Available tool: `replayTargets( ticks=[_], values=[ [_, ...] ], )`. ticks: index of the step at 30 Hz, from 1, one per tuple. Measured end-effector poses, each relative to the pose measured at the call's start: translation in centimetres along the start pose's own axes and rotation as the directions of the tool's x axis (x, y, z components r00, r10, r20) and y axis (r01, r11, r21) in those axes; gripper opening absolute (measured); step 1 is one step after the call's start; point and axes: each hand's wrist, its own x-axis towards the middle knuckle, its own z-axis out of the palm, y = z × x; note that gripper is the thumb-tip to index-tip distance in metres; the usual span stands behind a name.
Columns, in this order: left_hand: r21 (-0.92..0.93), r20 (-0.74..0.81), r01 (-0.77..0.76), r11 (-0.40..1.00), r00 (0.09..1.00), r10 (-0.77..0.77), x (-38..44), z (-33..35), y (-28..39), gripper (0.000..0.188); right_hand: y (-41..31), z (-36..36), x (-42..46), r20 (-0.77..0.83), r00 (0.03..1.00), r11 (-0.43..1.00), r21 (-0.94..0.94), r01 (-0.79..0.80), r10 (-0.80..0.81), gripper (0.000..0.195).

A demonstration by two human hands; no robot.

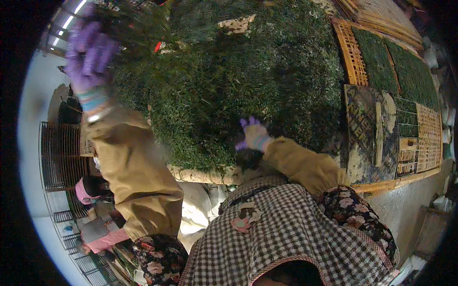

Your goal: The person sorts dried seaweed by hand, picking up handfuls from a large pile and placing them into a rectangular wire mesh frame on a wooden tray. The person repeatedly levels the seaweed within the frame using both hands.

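A thick layer of fine, dark green leaf material [222, 89] covers the broad work surface before me. My left hand [91, 53], in a purple glove, is raised at the upper left, past the pile's left edge. Motion blurs its bent fingers, so whether it holds anything is unclear. Near the front edge of the pile, my right hand [253, 136] is low over the leaves with its purple-gloved fingers spread and nothing visible in them. Tan oversleeves cover both forearms.
Woven slatted trays [429, 139], some bearing green leaf, lie at the right beside a dark stained board [370, 132]. A red scrap [157, 47] and a pale patch [237, 25] show among the leaves. Another person [107, 243] in pink is at lower left, near dark racks [61, 155].
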Motion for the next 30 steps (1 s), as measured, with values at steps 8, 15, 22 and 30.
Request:
replayTargets(
  ticks=[8, 15, 22, 30],
  values=[
    [-0.234, 0.125, 0.523, 0.820, 0.852, -0.508, -10.3, -6.0, -9.2, 0.032, -0.8, -1.1, -0.7, -0.233, 0.958, 0.671, 0.686, 0.283, -0.166, 0.020],
    [-0.286, 0.050, 0.530, 0.798, 0.840, -0.540, -12.3, -7.4, -10.5, 0.034, -9.9, -22.8, -7.3, -0.484, 0.646, 0.205, 0.685, 0.699, -0.590, 0.029],
    [-0.275, -0.018, 0.488, 0.828, 0.859, -0.512, -9.6, -2.5, -11.8, 0.057, -16.7, -32.8, -10.8, -0.605, 0.524, 0.103, 0.592, 0.800, -0.599, 0.023],
    [-0.359, 0.362, 0.672, 0.648, 0.740, -0.567, -18.8, 2.0, -15.7, 0.075, -9.8, -28.6, -3.9, -0.728, 0.554, 0.514, 0.321, 0.796, -0.403, 0.032]
  ],
)
